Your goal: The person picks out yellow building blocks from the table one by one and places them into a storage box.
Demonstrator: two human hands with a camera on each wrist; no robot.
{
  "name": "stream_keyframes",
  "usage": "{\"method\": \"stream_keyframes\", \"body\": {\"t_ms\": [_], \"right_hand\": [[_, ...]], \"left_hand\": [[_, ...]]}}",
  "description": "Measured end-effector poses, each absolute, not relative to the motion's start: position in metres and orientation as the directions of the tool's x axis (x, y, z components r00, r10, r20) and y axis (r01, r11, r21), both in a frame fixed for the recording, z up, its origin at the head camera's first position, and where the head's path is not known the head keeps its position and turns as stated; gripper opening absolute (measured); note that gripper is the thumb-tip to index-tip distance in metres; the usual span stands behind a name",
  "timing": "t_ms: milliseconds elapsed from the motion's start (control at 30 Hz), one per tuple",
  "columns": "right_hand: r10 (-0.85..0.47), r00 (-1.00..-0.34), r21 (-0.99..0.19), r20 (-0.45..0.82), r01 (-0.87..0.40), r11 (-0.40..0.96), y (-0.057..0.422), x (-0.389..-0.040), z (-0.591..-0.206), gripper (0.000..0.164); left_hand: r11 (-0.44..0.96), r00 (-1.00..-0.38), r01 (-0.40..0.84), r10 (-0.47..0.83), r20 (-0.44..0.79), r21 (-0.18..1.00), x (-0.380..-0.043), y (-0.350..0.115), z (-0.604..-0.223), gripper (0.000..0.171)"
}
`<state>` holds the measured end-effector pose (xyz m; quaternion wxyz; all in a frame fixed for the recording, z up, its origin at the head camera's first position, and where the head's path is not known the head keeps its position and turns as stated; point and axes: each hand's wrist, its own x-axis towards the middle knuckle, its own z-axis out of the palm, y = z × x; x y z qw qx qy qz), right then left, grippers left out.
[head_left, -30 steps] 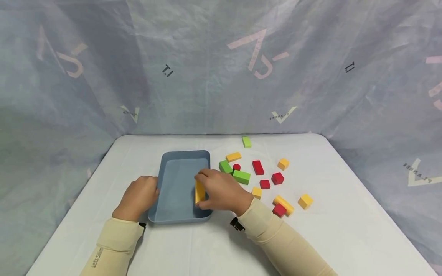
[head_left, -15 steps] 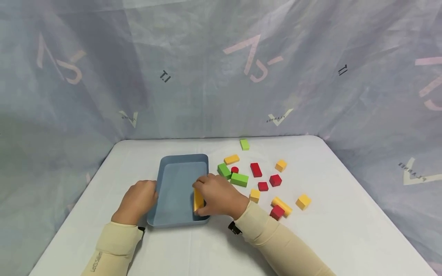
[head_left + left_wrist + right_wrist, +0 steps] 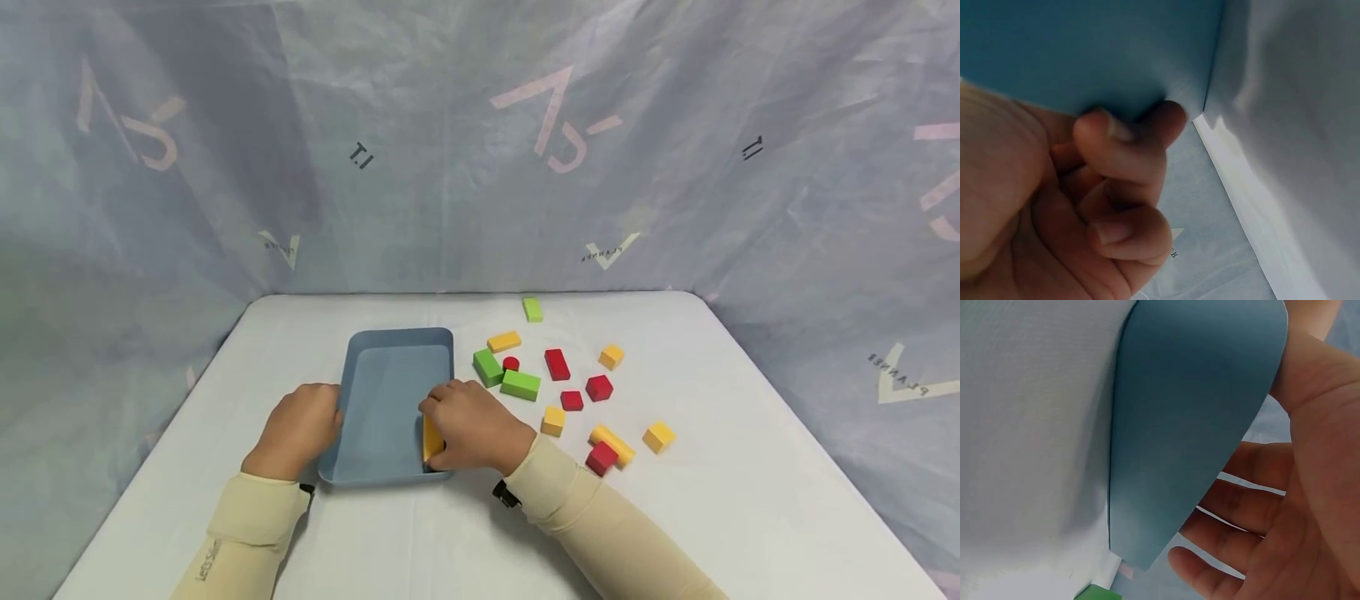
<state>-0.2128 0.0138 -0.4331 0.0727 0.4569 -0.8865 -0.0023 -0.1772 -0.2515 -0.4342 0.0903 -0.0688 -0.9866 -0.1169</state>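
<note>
A shallow blue-grey tray (image 3: pixel 390 379) lies on the white table. My left hand (image 3: pixel 295 429) holds its left rim; in the left wrist view, the curled fingers (image 3: pixel 1141 159) press against the outer wall. Over the tray's right rim reaches my right hand (image 3: pixel 472 427), gripping a yellow block (image 3: pixel 431 442) between thumb and fingers. The block sits low inside, lengthwise along the right wall, partly covered by the hand. From the right wrist, the tray's outer wall (image 3: pixel 1185 425) hides the fingertips and the block.
Right of the tray lie two green blocks (image 3: pixel 521 384), a light green block (image 3: pixel 532 309), several red blocks (image 3: pixel 557 364), a small red cylinder (image 3: pixel 511 364) and several yellow cubes (image 3: pixel 659 437). A red cube (image 3: pixel 602 458) touches a yellow cylinder (image 3: pixel 612 444). Fabric walls (image 3: pixel 450 167) surround the table.
The right hand has lowered the yellow block deeper into the tray beside the right wall. The left hand keeps its place at the left rim. The head view shifts slightly.
</note>
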Motion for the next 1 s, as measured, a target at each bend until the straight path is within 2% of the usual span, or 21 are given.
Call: {"method": "stream_keyframes", "body": {"t_ms": [300, 700, 1000], "right_hand": [[-0.808, -0.577, 0.072, 0.117, -0.807, 0.587, 0.0134, -0.2148, -0.4337, 0.054], [-0.792, -0.606, 0.058, 0.074, -0.791, 0.61, 0.0119, -0.2119, -0.4341, 0.058], [-0.795, -0.604, 0.065, 0.066, -0.792, 0.607, 0.012, -0.2115, -0.4352, 0.054]], "left_hand": [[0.967, -0.979, 0.143, 0.106, 0.177, 0.211, -0.1793, -0.251, -0.4318, 0.022], [0.965, -0.979, 0.146, 0.109, 0.173, 0.218, -0.1793, -0.253, -0.4332, 0.023], [0.967, -0.984, 0.128, 0.096, 0.149, 0.219, -0.1791, -0.2513, -0.4324, 0.017]]}}
